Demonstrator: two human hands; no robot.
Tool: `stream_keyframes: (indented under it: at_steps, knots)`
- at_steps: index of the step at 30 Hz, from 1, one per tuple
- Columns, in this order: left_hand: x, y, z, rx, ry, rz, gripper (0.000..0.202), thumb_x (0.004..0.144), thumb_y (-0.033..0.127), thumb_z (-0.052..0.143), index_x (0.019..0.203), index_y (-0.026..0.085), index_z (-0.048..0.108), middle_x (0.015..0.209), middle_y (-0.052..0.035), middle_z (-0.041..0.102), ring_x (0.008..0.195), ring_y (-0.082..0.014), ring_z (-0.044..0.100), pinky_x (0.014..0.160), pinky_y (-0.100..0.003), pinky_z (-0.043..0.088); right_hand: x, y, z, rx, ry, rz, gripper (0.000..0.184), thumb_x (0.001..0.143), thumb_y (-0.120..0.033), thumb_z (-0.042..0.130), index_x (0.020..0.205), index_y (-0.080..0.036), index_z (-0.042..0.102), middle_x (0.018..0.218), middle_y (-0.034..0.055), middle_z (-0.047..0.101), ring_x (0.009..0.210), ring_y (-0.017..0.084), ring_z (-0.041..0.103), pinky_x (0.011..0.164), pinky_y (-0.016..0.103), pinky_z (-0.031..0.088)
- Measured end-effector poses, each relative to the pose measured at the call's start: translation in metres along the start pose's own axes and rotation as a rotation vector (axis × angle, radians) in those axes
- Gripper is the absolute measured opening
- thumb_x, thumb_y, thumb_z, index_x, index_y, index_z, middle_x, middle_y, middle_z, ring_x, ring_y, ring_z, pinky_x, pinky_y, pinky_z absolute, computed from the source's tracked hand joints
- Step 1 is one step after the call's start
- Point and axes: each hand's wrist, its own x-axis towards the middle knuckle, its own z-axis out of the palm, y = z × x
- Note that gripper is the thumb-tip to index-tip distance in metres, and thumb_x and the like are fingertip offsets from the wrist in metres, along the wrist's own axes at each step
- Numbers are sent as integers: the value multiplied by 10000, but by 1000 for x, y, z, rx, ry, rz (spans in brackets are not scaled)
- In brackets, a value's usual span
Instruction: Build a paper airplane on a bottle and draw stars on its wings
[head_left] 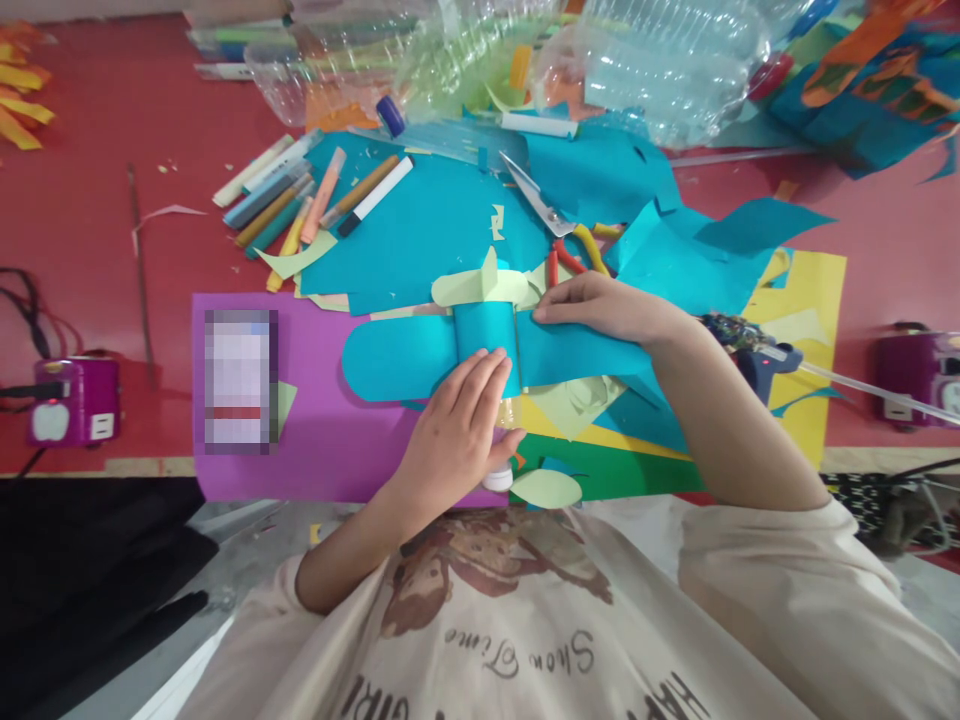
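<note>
A plastic bottle [508, 410] lies with its white cap [497, 477] towards me, wrapped in blue paper [485, 325]. Rounded blue paper wings stick out to both sides, a left wing [401, 358] and a right wing [577, 355]. Pale green paper tail pieces [480, 287] sit at the far end. My left hand [457, 425] lies flat across the wrapped bottle, fingers stretched and thumb apart near the neck. With fingertips together, my right hand [600, 308] pinches the upper edge of the right wing close to the body.
Scissors [551, 215] lie open just beyond the bottle. Several markers [322, 195] are scattered at the back left. Clear plastic packaging [652, 65] fills the back. A glue gun [765, 360] lies by my right forearm; a blurred phone [238, 375] is on purple paper [322, 440].
</note>
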Motion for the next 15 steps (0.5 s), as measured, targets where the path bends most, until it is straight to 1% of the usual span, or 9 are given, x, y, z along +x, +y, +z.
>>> stream_keyframes:
  at_steps: [3,6,11,15]
  knots:
    - [0,0,0,14,10,8,589,994,367,461,1465,74,262,1363,-194,564,1323,-292,499,1083,-405,455,0,0,0,-47,-14,-24,198,654,-278,801,524,-165,704,530,-30,643,533,85,530,514,212,409]
    - [1,0,0,33,17,13,557,996,374,458,1429,54,317,1346,-200,575,1310,-293,510,1079,-397,460,1,2,-1,-51,-36,-51,195,653,-316,796,546,-172,718,547,-30,653,549,88,539,517,209,421]
    - [0,0,1,38,5,3,555,1001,384,442,1446,81,305,1359,-182,570,1319,-287,507,1073,-408,467,2,4,-3,-104,-36,-64,196,699,-329,756,578,-177,732,571,-23,667,582,100,554,540,219,438]
    - [0,-1,2,46,7,9,546,997,381,455,1420,56,339,1349,-195,574,1315,-292,506,1078,-402,462,2,3,-3,-120,-41,-73,208,700,-341,753,575,-179,722,577,-23,659,588,102,548,556,230,436]
